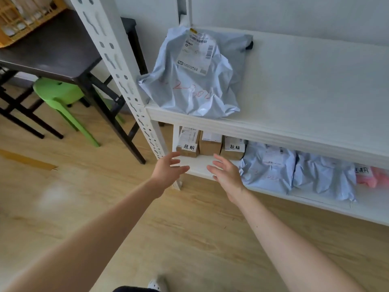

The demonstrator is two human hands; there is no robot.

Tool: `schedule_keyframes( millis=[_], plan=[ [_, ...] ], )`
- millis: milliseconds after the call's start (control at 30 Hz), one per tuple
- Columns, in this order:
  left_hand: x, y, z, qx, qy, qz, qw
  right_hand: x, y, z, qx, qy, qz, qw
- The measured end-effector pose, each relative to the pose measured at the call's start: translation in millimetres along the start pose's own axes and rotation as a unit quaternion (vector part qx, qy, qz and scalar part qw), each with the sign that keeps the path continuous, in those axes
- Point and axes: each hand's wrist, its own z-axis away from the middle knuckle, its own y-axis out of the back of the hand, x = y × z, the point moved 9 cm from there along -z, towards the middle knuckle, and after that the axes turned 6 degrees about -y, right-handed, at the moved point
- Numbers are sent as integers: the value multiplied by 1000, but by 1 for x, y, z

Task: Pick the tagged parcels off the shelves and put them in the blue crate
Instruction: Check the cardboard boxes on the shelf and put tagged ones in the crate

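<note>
- Hands first: left hand [168, 168] and right hand [226, 175] are both stretched out toward the lower shelf [195, 165], palms facing each other, fingers spread, grip wide open on both and holding nothing.
- Just past the fingertips, at 12 o'clock from the hands, three small cardboard boxes stand in a row at the left end of that lower shelf.
- Left box [188, 142] and right box [233, 149] each carry a white handwritten tag; the middle box [210, 144] between them shows no tag that I can see.
- Neither hand is touching a box, they're just near them.
- At 3 o'clock from the boxes, same shelf, lie two grey poly mailers [267, 166] side by side, then a pink parcel [372, 175] at the far right edge with a white tag on it too.
- Upper shelf [294, 91] has one big crumpled grey mailer [193, 74] at its left end, shipping label on top and red writing across it.
- White slotted upright [117, 60] of the rack runs diagonally at 11 o'clock from the hands.
- Off at 10 o'clock there's a dark tabletop [52, 45] with a green stool [61, 95] tucked under it, on the wood floor [189, 228].
- Can't see the blue crate anywhere from this angle.
</note>
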Motion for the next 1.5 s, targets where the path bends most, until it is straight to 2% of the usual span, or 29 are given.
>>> schedule_keyframes(
  millis=[233,600,800,1233,1500],
  plan=[
    [-62,-12,-84,58,-80,-38,994,49,-17,-101,-8,73,12,997],
    [-112,-24,-150,129,-196,-55,971,92,-41,-184,-33,191,-1,981],
    [-118,-24,-174,133,-193,-65,970,88,-51,-196,-29,220,11,975],
    [-127,-25,-176,123,-171,-81,974,92,-44,-194,-7,196,-11,981],
    [-121,-26,-177,104,-142,-30,984,76,-48,-196,-2,196,-12,981]
  ],
)
